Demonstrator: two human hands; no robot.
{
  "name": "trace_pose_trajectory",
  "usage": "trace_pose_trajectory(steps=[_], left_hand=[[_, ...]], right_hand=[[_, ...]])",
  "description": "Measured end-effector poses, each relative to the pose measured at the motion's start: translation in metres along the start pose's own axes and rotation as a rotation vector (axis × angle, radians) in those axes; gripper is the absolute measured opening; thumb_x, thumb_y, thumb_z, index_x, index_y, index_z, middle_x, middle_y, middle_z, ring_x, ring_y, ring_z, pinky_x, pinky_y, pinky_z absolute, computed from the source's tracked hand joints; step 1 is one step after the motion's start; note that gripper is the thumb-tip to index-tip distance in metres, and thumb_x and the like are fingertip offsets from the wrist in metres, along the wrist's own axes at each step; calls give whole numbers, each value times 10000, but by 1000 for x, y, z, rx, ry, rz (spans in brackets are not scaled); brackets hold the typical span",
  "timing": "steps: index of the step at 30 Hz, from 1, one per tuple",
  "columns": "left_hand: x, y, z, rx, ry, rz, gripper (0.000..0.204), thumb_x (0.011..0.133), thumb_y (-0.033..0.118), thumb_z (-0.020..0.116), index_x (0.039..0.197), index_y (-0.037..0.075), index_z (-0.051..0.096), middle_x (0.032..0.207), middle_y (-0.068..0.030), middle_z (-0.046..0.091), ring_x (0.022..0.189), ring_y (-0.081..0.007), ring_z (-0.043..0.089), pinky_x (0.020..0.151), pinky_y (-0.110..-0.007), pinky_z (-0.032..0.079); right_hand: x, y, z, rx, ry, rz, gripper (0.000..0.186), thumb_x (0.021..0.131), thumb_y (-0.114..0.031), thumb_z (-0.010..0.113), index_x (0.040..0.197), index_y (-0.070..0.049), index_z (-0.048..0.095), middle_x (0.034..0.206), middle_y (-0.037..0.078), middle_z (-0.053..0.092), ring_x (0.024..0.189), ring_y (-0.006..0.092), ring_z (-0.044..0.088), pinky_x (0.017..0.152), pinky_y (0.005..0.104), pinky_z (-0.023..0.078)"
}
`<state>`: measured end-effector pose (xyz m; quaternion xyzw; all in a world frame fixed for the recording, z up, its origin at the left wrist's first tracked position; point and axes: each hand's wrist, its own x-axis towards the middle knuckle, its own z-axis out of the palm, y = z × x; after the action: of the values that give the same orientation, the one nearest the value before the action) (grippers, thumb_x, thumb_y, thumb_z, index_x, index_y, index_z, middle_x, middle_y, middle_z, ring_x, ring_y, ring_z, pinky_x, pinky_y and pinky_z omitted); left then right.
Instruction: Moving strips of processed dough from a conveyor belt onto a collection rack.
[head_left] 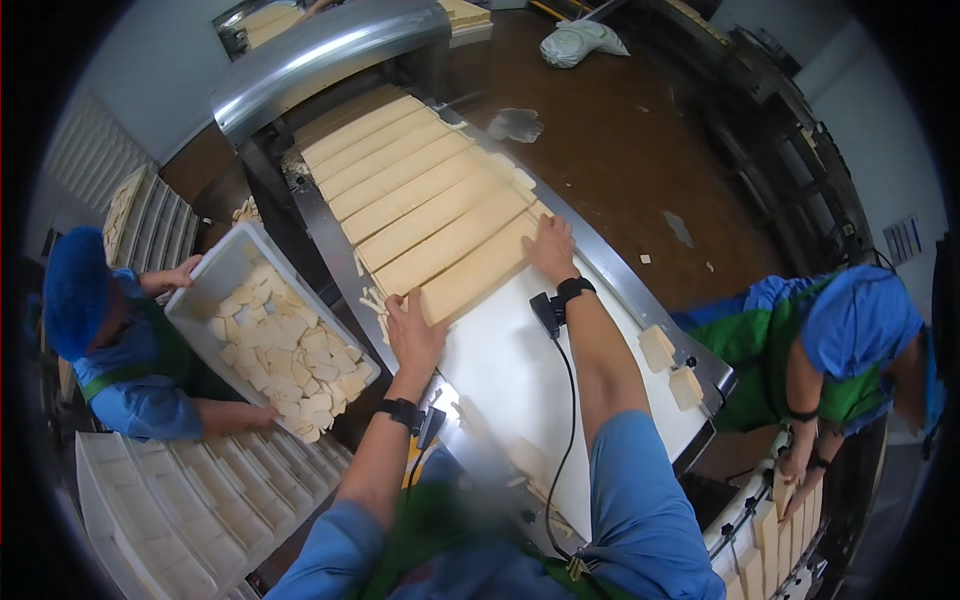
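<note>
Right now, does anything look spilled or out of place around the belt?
Yes: two loose pieces lie along the white belt's right edge, apart from the aligned strips; pale patches, perhaps spills, mark the brown floor.

The right hand (550,248) hides part of the nearest pale slab (480,275).

Dough strips (420,205) side by side on the conveyor belt (510,370)
Tub (207,285) of dough scraps (285,350) left — machine hood (330,70) behind.
</note>
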<state>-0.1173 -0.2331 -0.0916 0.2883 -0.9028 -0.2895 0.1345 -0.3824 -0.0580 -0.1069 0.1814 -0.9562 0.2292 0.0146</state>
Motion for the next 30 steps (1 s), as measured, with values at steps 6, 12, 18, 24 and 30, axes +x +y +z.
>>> trace_pose_trajectory(steps=[6,12,18,24,30], left_hand=[[4,4,-1,30,-16,-44,869,713,228,927,1455,48,511,1358,-208,430,1208,-425,565,1019,-484,509],[2,22,3,41,-81,-17,842,701,229,931,1416,61,520,1366,-189,474,1201,-417,570,1003,-501,512],[-26,31,-5,10,-316,191,832,689,231,927,1400,77,524,1379,-172,504,1193,-402,577,994,-500,520],[-66,91,-8,11,-713,517,931,682,267,923,1494,153,483,1436,-167,500,1231,-411,587,1024,-495,535],[-88,79,33,64,-593,744,935,661,231,927,1486,120,500,1444,-223,510,1304,-460,529,1103,-532,461]], right_hand=[[19,-20,3,-194,-68,134,591,895,-414,743,1287,14,633,1319,197,550,1305,385,468,1043,583,425],[3,28,-4,-42,-19,89,534,885,-377,766,1204,35,654,1250,243,652,1207,426,602,1003,566,487],[-138,72,-62,9,241,227,558,884,-373,785,1201,56,622,1106,297,687,1079,462,651,969,525,515],[-319,95,-146,-145,219,793,686,934,-468,731,1276,106,575,1299,390,568,1214,532,550,1037,581,457],[-370,99,-106,-189,477,624,486,983,-365,692,1176,73,610,1095,281,629,979,445,594,948,539,469]])
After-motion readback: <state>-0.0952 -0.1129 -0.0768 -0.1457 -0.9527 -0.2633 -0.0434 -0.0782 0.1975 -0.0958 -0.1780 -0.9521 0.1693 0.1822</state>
